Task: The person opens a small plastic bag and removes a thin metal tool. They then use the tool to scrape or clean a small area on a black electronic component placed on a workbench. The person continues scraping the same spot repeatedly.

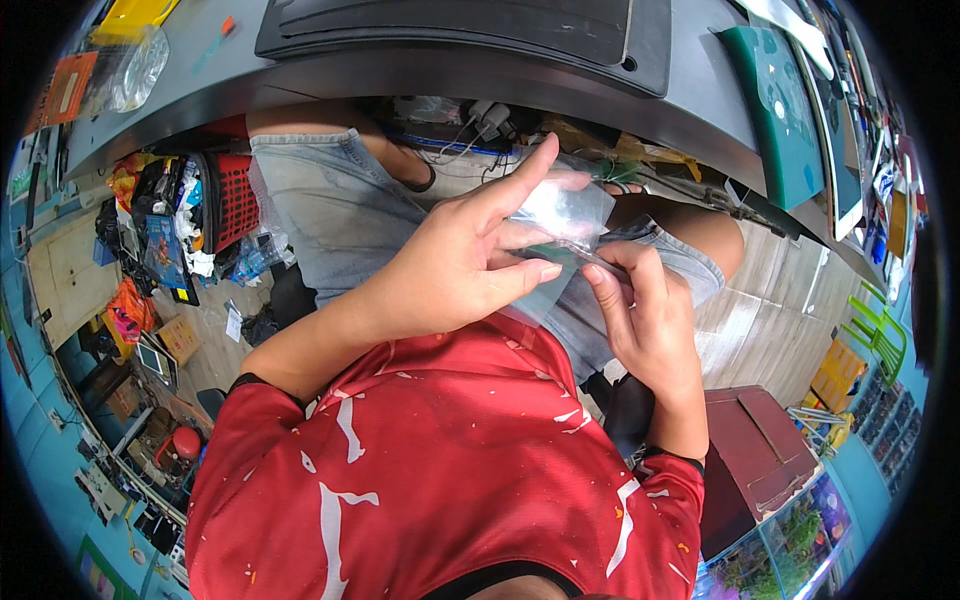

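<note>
A clear plastic sheet (562,212) is held up above my lap, bright with reflections. My left hand (465,250) supports it from the left: some fingers show through the film, the index finger points upward, and the thumb stretches across its lower part. At the sheet's lower right, my right hand (645,305) pinches the edge between thumb and curled index finger. A greyish, see-through flap (543,298) hangs below my left thumb; whether it belongs to the same sheet I cannot tell.
Ahead is a grey desk (200,75) with a black mat (460,35) and a green folder-like board (775,115). Cables and a plug (490,118) lie under it. A red basket (232,195) and clutter stand left; a dark red box (755,455) stands right.
</note>
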A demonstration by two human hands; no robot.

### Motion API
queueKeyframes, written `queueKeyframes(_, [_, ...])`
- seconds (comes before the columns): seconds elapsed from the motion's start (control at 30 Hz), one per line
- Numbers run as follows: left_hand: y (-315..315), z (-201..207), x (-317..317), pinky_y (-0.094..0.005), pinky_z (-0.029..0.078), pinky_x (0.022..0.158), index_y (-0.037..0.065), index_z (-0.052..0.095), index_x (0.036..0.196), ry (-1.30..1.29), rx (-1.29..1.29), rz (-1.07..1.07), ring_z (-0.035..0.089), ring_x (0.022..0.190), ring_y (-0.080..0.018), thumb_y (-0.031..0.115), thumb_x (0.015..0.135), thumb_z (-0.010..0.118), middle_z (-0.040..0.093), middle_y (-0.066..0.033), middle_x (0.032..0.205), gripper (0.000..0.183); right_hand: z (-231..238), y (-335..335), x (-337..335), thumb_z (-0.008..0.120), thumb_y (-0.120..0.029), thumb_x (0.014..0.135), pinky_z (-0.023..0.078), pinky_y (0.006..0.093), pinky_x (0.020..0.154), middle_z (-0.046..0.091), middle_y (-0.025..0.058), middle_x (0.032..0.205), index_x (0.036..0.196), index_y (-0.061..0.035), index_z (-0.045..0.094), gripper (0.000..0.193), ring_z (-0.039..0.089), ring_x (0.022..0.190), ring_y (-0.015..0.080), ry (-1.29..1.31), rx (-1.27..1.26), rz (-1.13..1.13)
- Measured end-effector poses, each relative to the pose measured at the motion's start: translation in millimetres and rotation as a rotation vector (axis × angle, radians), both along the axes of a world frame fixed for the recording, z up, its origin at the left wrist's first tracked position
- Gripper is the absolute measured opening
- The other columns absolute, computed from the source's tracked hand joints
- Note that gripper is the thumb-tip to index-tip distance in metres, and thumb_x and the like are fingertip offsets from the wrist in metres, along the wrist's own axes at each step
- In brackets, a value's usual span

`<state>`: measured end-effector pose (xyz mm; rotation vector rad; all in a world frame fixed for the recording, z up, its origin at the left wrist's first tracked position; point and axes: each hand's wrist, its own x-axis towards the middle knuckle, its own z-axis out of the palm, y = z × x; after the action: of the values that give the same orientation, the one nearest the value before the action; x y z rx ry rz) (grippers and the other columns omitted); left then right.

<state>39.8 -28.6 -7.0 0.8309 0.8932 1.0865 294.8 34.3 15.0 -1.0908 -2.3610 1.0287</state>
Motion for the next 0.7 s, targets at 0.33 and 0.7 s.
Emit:
queueKeyframes(0.33, [2.6, -9.9, -4.6, -0.0380, 0.061, 0.117, 0.016, 0.014, 0.191, 0.022, 0.065, 0.034, 0.057, 0.162, -0.0338, -0.021, 0.103, 0.069, 0.038, -0.0191, 0.189, 0.111, 2.0, 11.3, -4.8, 0.089, -0.008, 0.098, 0.054, 0.0438, 0.063, 0.072, 0.0105, 0.090, 0.117, -0.0035, 0.073, 0.025, 0.069, 0.070, 0.0303, 0.040, 0.328, 0.090])
queueKeyframes(0.7, [6.1, -4.3, -11.9, -0.0384, 0.065, 0.114, 0.010, 0.029, 0.187, -0.001, 0.011, -0.095, 0.070, 0.148, -0.0331, -0.016, 0.109, 0.066, 0.045, -0.0142, 0.184, 0.090, -1.5, 15.8, -3.0, 0.090, -0.007, 0.097, 0.054, 0.0431, 0.062, 0.072, 0.0100, 0.092, 0.116, -0.0039, 0.076, 0.024, 0.070, 0.072, 0.0296, 0.018, 0.336, 0.079])
